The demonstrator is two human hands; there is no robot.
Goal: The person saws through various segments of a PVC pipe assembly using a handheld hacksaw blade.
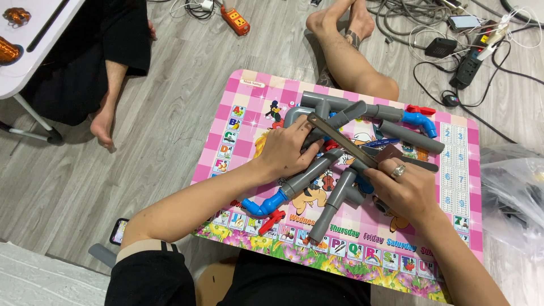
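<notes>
You are sawing at the grey pipe assembly point(334, 153) on the pink table point(249, 113).
Your left hand point(286, 150) presses down, closed over the pipes near the table's middle; your right hand point(405, 190) grips the hacksaw point(345, 141), its blade crossing the pipes just beside your left fingers. Judged next: steady strokes, pipes pinned.

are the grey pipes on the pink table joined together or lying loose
Joined. The grey pipes run into elbow and tee fittings as one branching assembly on the pink table, with blue fittings at the ends. Both hands rest on it.
</notes>
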